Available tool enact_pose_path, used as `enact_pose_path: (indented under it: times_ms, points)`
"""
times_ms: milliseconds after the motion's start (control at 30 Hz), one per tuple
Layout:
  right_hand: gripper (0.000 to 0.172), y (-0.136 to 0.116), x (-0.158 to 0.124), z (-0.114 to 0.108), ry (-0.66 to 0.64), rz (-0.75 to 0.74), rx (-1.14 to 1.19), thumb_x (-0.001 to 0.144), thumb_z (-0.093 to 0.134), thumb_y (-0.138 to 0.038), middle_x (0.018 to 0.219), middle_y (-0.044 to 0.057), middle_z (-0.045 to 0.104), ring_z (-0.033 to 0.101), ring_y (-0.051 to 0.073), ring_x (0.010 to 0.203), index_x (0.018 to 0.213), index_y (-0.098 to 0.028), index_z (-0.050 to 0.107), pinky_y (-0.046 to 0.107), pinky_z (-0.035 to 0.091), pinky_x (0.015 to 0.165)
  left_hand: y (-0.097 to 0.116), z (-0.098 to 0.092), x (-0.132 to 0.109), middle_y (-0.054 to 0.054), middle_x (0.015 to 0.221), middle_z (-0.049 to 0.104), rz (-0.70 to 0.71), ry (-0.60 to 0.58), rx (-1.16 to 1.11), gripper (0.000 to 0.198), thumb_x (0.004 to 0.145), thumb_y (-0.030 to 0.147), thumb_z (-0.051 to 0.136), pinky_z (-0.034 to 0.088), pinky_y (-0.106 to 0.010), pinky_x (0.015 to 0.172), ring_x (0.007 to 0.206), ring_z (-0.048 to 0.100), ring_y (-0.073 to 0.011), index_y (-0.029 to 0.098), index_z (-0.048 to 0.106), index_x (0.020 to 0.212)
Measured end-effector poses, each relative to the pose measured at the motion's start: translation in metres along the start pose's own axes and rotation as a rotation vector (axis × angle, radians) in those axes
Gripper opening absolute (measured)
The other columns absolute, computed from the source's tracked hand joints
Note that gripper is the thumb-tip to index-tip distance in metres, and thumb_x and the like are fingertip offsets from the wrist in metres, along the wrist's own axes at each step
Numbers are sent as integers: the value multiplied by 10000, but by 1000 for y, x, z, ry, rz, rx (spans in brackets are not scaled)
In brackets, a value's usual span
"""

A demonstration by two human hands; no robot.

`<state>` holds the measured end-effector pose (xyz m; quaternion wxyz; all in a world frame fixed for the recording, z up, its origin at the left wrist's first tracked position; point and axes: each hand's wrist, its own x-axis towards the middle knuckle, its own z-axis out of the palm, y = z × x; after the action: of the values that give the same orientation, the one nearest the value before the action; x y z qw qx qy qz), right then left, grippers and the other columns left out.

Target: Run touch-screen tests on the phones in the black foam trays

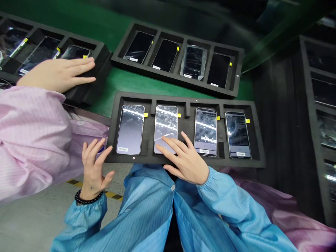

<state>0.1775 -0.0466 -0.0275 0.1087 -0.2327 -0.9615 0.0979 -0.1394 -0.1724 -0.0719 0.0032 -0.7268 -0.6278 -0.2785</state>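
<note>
Our right hand is spread, grasping nothing, over the lower end of the second phone from the left in the near tray, hiding part of it; we cannot tell which fingertips touch the screen. Our left hand is loose and empty beside the tray's left end. We cannot read the tiny text on the rightmost phone. A co-worker's hand partly covers the left tray, cut off by our view's edge.
</note>
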Motion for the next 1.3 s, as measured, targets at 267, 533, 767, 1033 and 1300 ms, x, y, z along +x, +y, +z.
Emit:
enact_pose_path:
  times_ms: [267, 533, 767, 1033, 1300]
  points:
    - [556, -1, 0, 1, -8, -7, -23, 1026, 487, -446, 1580, 161, 472, 515, 285, 1370, 1517, -187, 458, 639, 301, 1218, 1, 0, 2, -23, 1671, 301, 54, -19, 34, 549, 1027, 537, 300, 151, -708, 1266, 1528, 280, -414, 366, 453, 1526]
    - [632, 0, -1, 1, 20, 10, 10, 1031, 457, -461, 1576, 164, 476, 511, 291, 1371, 1580, -166, 348, 643, 279, 1228, 3, -4, 1, 13, 1692, 240, -7, -12, 43, 608, 1028, 521, 290, 185, -659, 1288, 1538, 282, -381, 335, 259, 1606]
    - [515, 0, 0, 1, -6, -14, -4, 1024, 496, -426, 1579, 161, 473, 518, 297, 1363, 1487, -201, 504, 661, 303, 1209, 1, 1, 2, -30, 1666, 314, 27, -31, 2, 557, 1023, 552, 296, 106, -655, 1284, 1546, 258, -371, 362, 478, 1514]
    - [662, 0, 0, 0, -14, 18, 21, 1004, 526, -446, 1591, 156, 458, 503, 307, 1374, 1588, -190, 346, 653, 278, 1226, 5, -2, 6, -50, 1669, 298, 9, 10, 19, 616, 1017, 538, 310, 184, -668, 1280, 1527, 295, -398, 300, 351, 1583]
    - [557, 2, -1, -3, 3, -8, 68, 1026, 470, -428, 1557, 166, 499, 518, 295, 1351, 1514, -161, 460, 649, 287, 1223, 6, -2, 7, -12, 1681, 273, -25, -18, 4, 609, 1018, 560, 297, 160, -639, 1294, 1545, 269, -373, 334, 336, 1582]
